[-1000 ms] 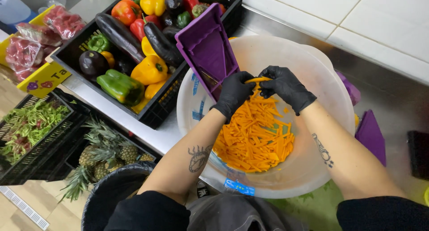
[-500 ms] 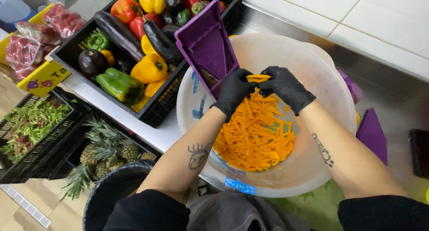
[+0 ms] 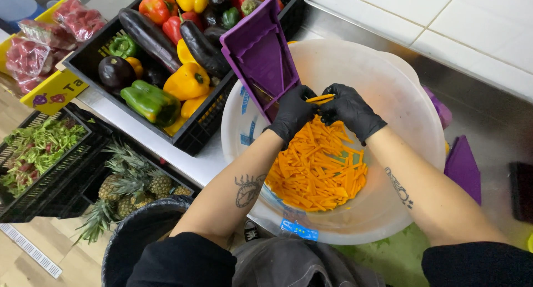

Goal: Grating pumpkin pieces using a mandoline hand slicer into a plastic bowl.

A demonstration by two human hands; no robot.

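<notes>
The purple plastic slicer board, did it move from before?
No. The purple plastic slicer board leans where it did, against the black crate and white bowl's rim.

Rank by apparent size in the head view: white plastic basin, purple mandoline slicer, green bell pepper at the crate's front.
1. White plastic basin
2. Purple mandoline slicer
3. Green bell pepper

All sit at similar distances, so the order is clear.

Both hands meet over the bowl (image 3: pixel 411 98), the left hand (image 3: pixel 292 114) and right hand (image 3: pixel 350 109) pinching carrot strips (image 3: pixel 320 99) between them. The slicer (image 3: pixel 261 54) leans on the rim just left of the grip. The heap of cut carrot (image 3: pixel 316 170) lies below it, in the bowl. The crate of vegetables (image 3: pixel 194 137) sits farther left, pineapples (image 3: pixel 133 187) below that.
</notes>
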